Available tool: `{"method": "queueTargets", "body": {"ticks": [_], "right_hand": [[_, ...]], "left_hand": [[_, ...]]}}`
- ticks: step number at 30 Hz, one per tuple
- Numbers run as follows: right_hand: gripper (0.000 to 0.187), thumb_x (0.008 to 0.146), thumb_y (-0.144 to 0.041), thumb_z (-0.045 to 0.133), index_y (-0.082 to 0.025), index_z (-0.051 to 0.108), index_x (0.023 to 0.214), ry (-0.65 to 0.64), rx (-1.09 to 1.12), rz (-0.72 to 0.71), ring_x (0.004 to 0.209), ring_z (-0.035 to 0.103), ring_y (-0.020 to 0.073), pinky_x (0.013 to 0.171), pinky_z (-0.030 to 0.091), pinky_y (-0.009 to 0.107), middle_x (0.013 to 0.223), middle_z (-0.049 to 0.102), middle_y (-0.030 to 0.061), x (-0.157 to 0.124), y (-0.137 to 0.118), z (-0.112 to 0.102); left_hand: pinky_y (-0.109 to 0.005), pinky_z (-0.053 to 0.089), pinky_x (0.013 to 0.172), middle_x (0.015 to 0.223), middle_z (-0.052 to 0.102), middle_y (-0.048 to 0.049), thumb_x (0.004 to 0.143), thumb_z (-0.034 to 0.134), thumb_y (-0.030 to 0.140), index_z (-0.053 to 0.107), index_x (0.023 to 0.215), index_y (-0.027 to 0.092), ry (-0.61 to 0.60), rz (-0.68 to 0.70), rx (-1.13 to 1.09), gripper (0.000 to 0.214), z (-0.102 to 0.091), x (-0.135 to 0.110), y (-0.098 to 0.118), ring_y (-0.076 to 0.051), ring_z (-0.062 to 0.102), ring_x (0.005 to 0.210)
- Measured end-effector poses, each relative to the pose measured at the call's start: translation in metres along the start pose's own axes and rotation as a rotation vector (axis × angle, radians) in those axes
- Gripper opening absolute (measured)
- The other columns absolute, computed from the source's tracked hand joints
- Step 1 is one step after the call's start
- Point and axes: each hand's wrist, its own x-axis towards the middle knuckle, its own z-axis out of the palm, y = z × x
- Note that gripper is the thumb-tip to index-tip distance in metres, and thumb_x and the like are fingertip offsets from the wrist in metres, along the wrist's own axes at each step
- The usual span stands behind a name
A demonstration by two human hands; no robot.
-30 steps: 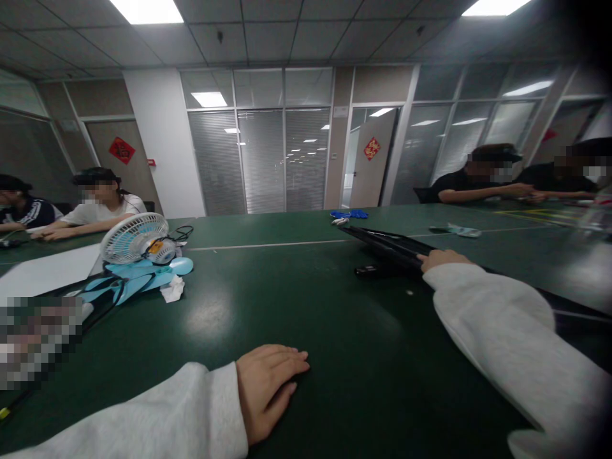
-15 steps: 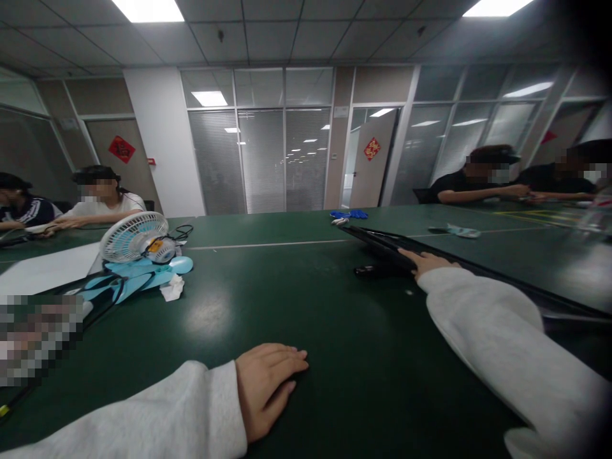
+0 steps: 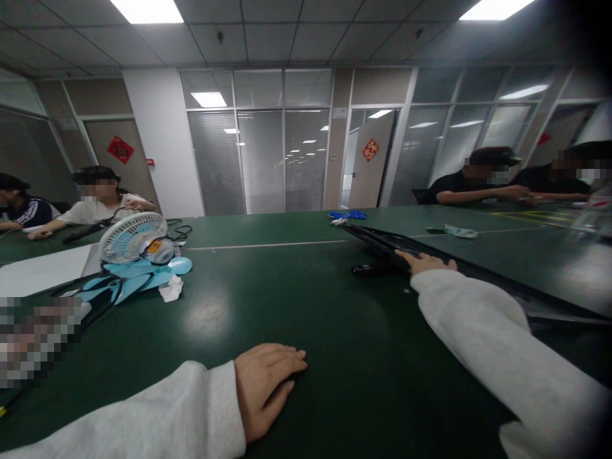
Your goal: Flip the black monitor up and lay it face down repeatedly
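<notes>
On the green table (image 3: 287,306), my left hand (image 3: 268,386) lies palm down with fingers stretched out and nothing in it. My right hand (image 3: 428,262) reaches forward to a long, flat black panel (image 3: 482,280), screen-like in shape. Its fingers are extended over the panel's near edge, touching it; the thumb side is hard to make out. The panel sits at a slant, with its right end running off toward the frame edge. A dark, stubby part (image 3: 368,270) sticks out on the left under the panel; whether they are joined is unclear.
At left, a white fan (image 3: 136,239) stands by light-blue fan blades (image 3: 138,280), a crumpled tissue (image 3: 171,288) and a white board (image 3: 43,271). Blue gloves (image 3: 351,215) lie beyond the panel. Other people sit at both far sides. A clear bottle (image 3: 593,213) stands far right.
My right hand has shifted very slightly left along the panel's edge. My left hand stays put. The person at far left has raised a hand behind the fan.
</notes>
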Motion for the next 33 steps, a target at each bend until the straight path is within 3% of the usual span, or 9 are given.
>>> {"method": "queueTargets", "body": {"ticks": [5,11,19,26,33], "right_hand": [[0.064,0.088,-0.024,0.045,-0.041,0.028,0.147,0.012,-0.065,0.025,0.128,0.038,0.0368,0.102,0.018,0.055,0.142,0.039,0.0143,-0.008,-0.007,0.008],[0.062,0.090,-0.028,0.041,-0.039,0.024,0.148,0.076,-0.072,-0.018,0.119,0.045,0.0347,0.094,0.032,0.046,0.139,0.038,0.0151,-0.014,-0.011,0.020],[0.059,0.093,-0.031,0.040,-0.039,0.023,0.149,0.060,-0.032,-0.126,0.121,0.044,0.0355,0.091,0.039,0.046,0.140,0.037,0.0139,-0.016,-0.031,0.022],[0.060,0.093,-0.027,0.040,-0.042,0.023,0.149,0.089,-0.032,-0.385,0.116,0.050,0.0339,0.088,0.044,0.046,0.139,0.040,0.0126,-0.058,-0.070,0.007],[0.064,0.092,-0.019,0.042,-0.039,0.024,0.149,0.147,0.086,-0.758,0.118,0.050,0.0292,0.091,0.046,0.045,0.140,0.040,0.0130,-0.114,-0.105,-0.012]], "left_hand": [[-0.032,0.042,0.106,0.131,0.060,-0.0024,0.086,0.049,0.016,0.054,0.126,0.023,-0.003,-0.010,0.002,0.041,0.000,0.000,0.002,-0.016,0.055,0.120],[-0.032,0.042,0.106,0.131,0.059,-0.0016,0.087,0.049,0.016,0.054,0.126,0.024,-0.019,-0.023,0.010,0.040,-0.001,0.001,0.003,-0.015,0.054,0.120],[-0.030,0.041,0.107,0.131,0.059,-0.0006,0.087,0.049,0.016,0.054,0.126,0.024,-0.001,-0.012,-0.002,0.040,0.001,0.001,0.002,-0.014,0.054,0.120],[-0.028,0.040,0.108,0.132,0.058,0.0009,0.087,0.048,0.016,0.053,0.126,0.024,-0.006,-0.013,0.028,0.040,-0.001,0.003,0.007,-0.012,0.052,0.122],[-0.035,0.032,0.115,0.153,0.030,0.0001,0.084,0.048,0.012,0.034,0.142,0.022,0.084,-0.067,0.126,0.061,-0.007,0.006,0.019,-0.015,0.032,0.138]]}}
